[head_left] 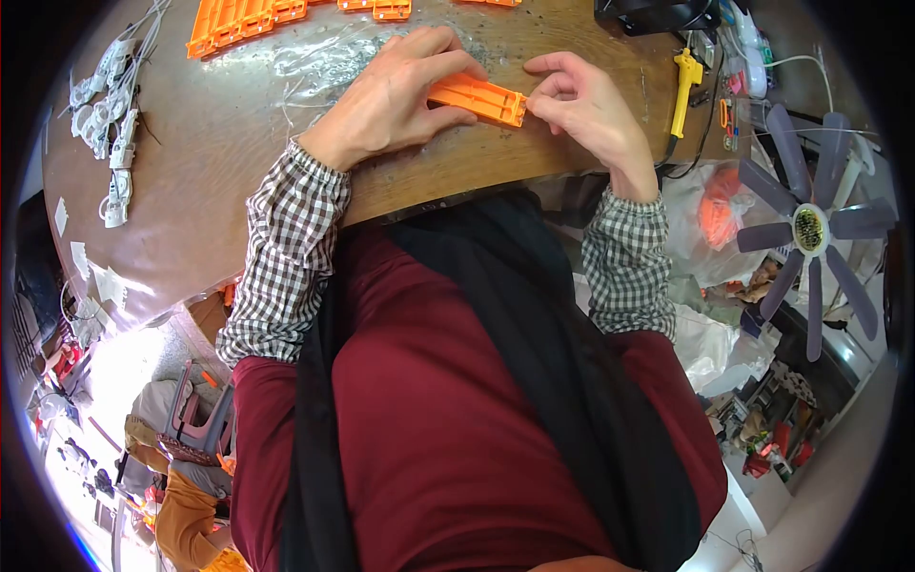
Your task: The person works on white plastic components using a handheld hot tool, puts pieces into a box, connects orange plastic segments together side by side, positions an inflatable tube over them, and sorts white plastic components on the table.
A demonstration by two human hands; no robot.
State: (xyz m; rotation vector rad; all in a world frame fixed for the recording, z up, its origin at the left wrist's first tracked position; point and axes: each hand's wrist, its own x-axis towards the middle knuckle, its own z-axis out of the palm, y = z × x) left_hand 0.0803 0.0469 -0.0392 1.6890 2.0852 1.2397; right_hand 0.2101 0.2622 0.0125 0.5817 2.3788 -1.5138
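Note:
My left hand [400, 100] is closed around a long, narrow orange plastic housing [481, 99], thumb on the near side and fingers over the far side. The housing lies low over the brown table [534, 157], its end pointing right. At that end, my right hand [589, 107] has thumb and index finger pinched together against the corner. Whatever sits between those fingertips is too small or hidden to make out. Clear plastic film [324, 69] is spread beyond my left hand.
More orange housings [243, 24] stand in a row at the far left. White cabled connectors [116, 143] lie on the left. A yellow soldering iron [684, 91] and a black device [658, 14] are at right. A fan [810, 229] stands beside the table; another person [186, 515] is lower left.

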